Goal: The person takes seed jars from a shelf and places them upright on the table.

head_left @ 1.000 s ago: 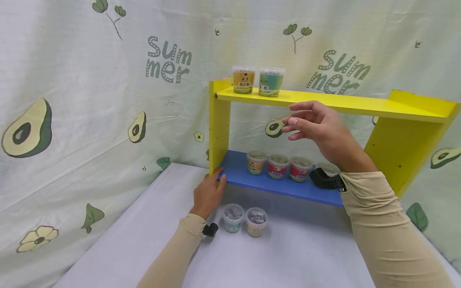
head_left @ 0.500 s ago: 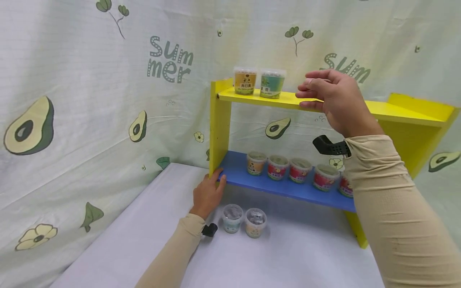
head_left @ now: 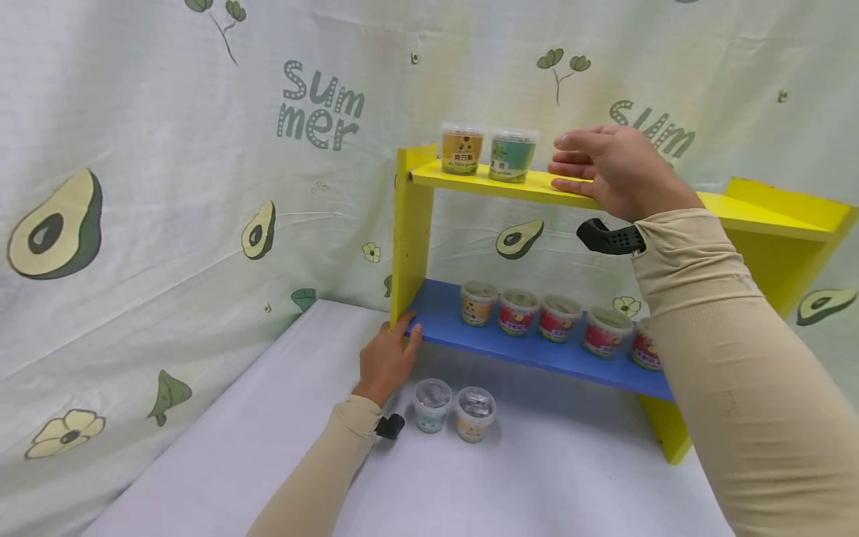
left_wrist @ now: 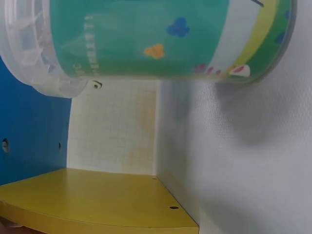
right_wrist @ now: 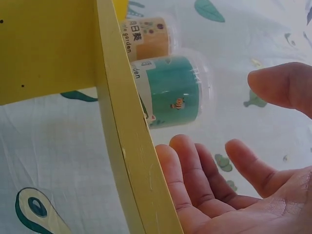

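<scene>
My right hand [head_left: 620,168] is held just right of a teal plastic cup [head_left: 512,158] on the yellow top board of a small shelf [head_left: 411,239]. Its fingers are loosely bent, and the right wrist view shows a gap between the fingertips [right_wrist: 180,146] and the teal cup. Left of that cup stands an orange-labelled cup [head_left: 461,152]. My left hand [head_left: 385,363] holds the shelf's lower left corner, with the thumb at the blue board [head_left: 537,356]; part of its grip is hidden. A teal-labelled cup [left_wrist: 141,39] fills the top of the left wrist view.
Several cups line the blue board: an orange one [head_left: 477,309] at left, then red ones such as this red cup [head_left: 517,319]. Two more, a pale blue cup [head_left: 432,410] and a pale orange cup [head_left: 474,419], stand on the white table [head_left: 570,477]. Patterned cloth [head_left: 168,149] hangs behind.
My right hand has risen from in front of the shelf opening to the top board, lately moving slightly closer to the teal cup. The left hand stays at the shelf corner.
</scene>
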Demonstrator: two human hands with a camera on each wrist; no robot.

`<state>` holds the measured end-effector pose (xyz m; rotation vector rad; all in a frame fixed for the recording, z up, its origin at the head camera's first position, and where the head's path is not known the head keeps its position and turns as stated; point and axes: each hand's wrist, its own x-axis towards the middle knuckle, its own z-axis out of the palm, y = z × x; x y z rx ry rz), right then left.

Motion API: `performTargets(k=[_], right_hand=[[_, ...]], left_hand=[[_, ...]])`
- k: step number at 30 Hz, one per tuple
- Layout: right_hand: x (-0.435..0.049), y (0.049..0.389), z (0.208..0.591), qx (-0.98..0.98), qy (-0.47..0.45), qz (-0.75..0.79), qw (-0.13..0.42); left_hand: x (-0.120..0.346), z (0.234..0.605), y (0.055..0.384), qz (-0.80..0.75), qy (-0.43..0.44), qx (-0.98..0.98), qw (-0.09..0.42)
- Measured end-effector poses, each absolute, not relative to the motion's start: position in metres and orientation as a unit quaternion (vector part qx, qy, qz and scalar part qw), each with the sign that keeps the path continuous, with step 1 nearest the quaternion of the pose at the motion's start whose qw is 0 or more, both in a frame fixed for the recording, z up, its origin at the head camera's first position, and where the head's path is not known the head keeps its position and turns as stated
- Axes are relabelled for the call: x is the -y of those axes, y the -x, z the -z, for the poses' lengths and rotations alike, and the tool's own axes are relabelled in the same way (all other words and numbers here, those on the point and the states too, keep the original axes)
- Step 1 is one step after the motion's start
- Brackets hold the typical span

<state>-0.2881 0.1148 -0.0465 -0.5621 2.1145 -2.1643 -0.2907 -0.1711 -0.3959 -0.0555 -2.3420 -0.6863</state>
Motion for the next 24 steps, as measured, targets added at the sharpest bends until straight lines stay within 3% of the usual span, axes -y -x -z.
performTargets(k=[11, 24], right_hand=[[-0.103, 0.300, 0.033, -0.706, 0.135, 0.686, 0.112], [-0.093, 0.307, 0.028, -0.752, 0.122, 0.637, 0.119]], left_hand=[[0.171, 0.398, 0.291, 0.267, 0.015, 0.899, 0.348], [0.170, 0.396, 0.288, 0.267, 0.008, 0.903, 0.337]])
